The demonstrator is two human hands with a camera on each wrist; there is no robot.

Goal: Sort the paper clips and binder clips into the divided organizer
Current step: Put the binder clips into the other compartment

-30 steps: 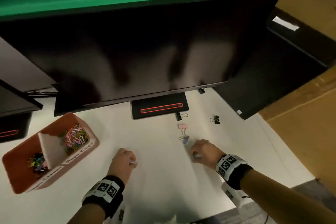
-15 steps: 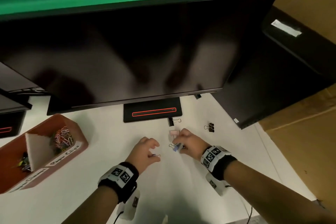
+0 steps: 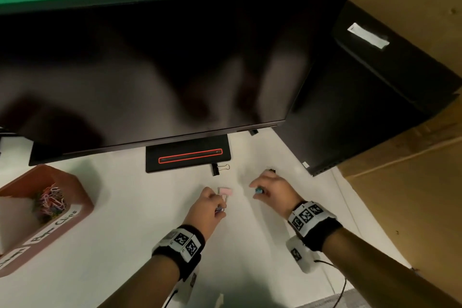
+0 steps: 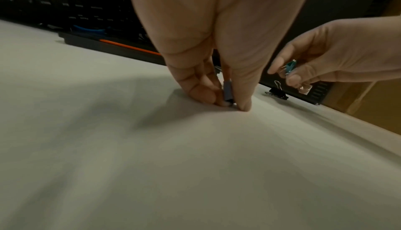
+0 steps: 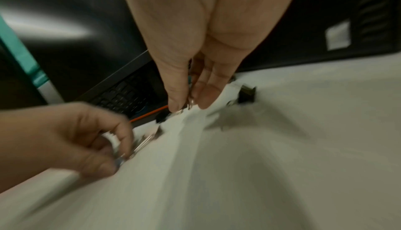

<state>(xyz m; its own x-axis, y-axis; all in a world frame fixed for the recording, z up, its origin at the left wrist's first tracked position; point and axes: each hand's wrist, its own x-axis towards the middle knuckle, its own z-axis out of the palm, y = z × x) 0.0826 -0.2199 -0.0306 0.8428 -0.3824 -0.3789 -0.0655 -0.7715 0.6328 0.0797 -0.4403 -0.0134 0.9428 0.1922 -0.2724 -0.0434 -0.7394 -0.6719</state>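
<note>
Organizer: a reddish-brown divided plastic organizer point(image 3: 82, 197) was seen at the far left of the white table point(image 3: 125, 207), a heap of coloured wire paper clips point(image 3: 51, 201) lying in its nearer-right compartment; a handwritten label was fixed to its front wall.

Left hand: the left hand point(image 3: 208, 210) was lowered to the table with fingertips curled, and a small grey-blue binder clip point(image 4: 228, 90) was pinched between thumb and fingers, still touching the surface.

Pink clip: a pale pink binder clip point(image 3: 225, 191) was seen lying on the table just beyond the left hand's fingertips, not gripped.

Black clip, middle: a black binder clip with wire handles point(image 3: 217, 169) lay loose just beside the black monitor base point(image 3: 187, 157).

Right hand: the right hand point(image 3: 272, 189) was held just above the table, and a teal binder clip point(image 4: 289, 66) was pinched in its curled fingers.

Black clip, right: another black binder clip point(image 4: 277, 93) lay on the table just past the right hand, untouched.

Step in hand: gathering of loose binder clips was judged to be under way, with both hands loaded and neither clip yet sorted.

Next move: both clips would probably need to be carried well to the left, to the binder-clip compartment and clear of the paper clips; the compartment itself was barely shown.
</note>
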